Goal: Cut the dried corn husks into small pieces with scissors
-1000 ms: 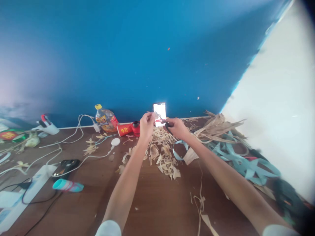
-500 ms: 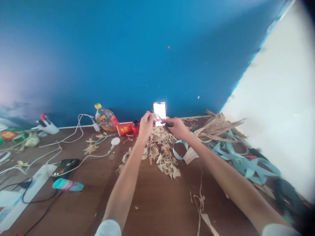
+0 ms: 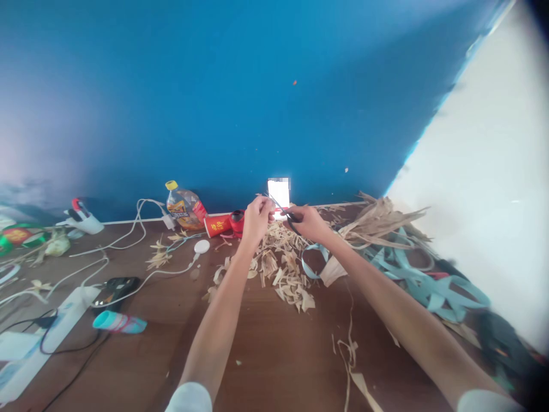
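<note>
My left hand (image 3: 256, 218) is raised over the far middle of the brown table (image 3: 266, 343), its fingers pinched on a small dry leaf strip that is hard to make out. Close beside it, my right hand (image 3: 309, 223) grips dark-handled scissors (image 3: 286, 210), whose blades point up and left toward the pinched piece. Under both hands lies a heap of cut tan leaf scraps (image 3: 285, 269). A lit phone (image 3: 278, 194) leans against the blue wall just behind the hands.
Long dry leaves (image 3: 377, 223) and pale blue strips (image 3: 424, 286) pile up at the right. A red cup (image 3: 217, 225) lying on its side, a drink bottle (image 3: 184, 207), white cables (image 3: 128, 240), a power strip (image 3: 47, 326) and a teal tube (image 3: 119, 323) lie to the left.
My left hand has shifted slightly right, closer to the scissors. Everything else on the table stays where it was.
</note>
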Demonstrator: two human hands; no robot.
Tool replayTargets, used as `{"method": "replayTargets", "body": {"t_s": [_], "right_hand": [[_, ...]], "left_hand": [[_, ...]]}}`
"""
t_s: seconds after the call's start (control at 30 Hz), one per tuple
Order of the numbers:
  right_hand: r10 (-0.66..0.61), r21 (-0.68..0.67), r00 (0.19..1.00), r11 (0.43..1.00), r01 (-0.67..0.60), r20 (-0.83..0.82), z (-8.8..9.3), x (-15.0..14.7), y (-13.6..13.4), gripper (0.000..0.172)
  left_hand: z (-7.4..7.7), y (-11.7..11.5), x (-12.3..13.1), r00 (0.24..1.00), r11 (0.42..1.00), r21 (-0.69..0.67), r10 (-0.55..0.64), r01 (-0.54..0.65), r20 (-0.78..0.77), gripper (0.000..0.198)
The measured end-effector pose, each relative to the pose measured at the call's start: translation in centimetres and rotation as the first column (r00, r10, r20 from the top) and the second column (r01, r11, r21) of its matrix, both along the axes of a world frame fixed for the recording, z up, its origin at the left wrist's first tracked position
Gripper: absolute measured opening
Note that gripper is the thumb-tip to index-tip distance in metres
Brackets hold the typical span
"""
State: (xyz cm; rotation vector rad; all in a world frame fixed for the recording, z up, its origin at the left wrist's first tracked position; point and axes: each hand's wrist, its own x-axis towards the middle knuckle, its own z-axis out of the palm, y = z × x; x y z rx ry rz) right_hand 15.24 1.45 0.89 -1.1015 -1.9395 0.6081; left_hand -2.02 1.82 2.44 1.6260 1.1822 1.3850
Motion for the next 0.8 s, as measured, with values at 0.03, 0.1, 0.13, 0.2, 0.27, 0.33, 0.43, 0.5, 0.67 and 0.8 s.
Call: {"method": "replayTargets", "body": {"t_s": [0.03, 0.1, 0.13, 0.2, 0.27, 0.33, 0.43, 0.5, 0.67, 0.8], "right_hand": [[0.008, -0.007, 1.0, 1.0, -0.008, -0.004, 0.0, 0.0, 0.0, 0.034], [0.023, -0.025, 1.0, 0.999, -0.023, -0.013, 0.0, 0.0, 0.0, 0.035], [0.026, -0.029, 0.999, 0.999, -0.027, -0.018, 0.0, 0.1, 0.0, 0.036], [0.033, -0.024, 0.999, 0.999, -0.034, -0.027, -0.1, 0.1, 0.0, 0.036], [0.041, -0.006, 0.999, 0.999, -0.042, -0.028, -0.2, 0.1, 0.1, 0.036], [0.042, 0.008, 0.999, 0.999, -0.042, -0.02, -0.2, 0.1, 0.2, 0.035], [0.045, 0.006, 0.999, 0.999, -0.046, 0.012, 0.1, 0.5, 0.2, 0.033], [0.061, 0.003, 0.997, 0.998, -0.061, 0.051, 0.5, 0.9, 0.2, 0.031], [0.068, 0.022, 0.985, 0.997, -0.073, 0.161, 1.2, 1.9, 0.3, 0.029], [0.037, 0.033, 0.979, 0.998, -0.045, 0.2, 1.7, 2.3, 0.3, 0.027]], "left_hand": [[0.0, 0.0, 0.0, 1.0, 1.0, -0.002, 0.002, -0.002, -0.016, 0.022], [0.1, 0.0, -0.1, 0.999, 1.0, -0.007, 0.007, -0.008, -0.047, 0.02], [0.2, -0.1, -0.2, 0.998, 1.0, -0.01, 0.008, -0.009, -0.059, 0.019], [0.4, -0.1, -0.4, 0.997, 1.0, -0.016, 0.003, -0.004, -0.075, 0.019], [0.7, -0.2, -0.7, 0.996, 1.0, -0.016, -0.011, 0.009, -0.092, 0.02], [1.0, -0.3, -1.1, 0.993, 0.999, -0.01, -0.035, 0.034, -0.116, 0.022], [1.2, -0.2, -1.7, 0.987, 0.997, -0.015, -0.077, 0.076, -0.139, 0.025], [1.3, -0.1, -2.0, 0.986, 0.996, -0.025, -0.09, 0.087, -0.143, 0.028], [1.5, -0.2, -2.4, 0.977, 0.996, -0.028, -0.093, 0.089, -0.192, 0.032], [1.7, -0.4, -2.6, 0.973, 0.997, -0.012, -0.079, 0.078, -0.217, 0.032]]}}
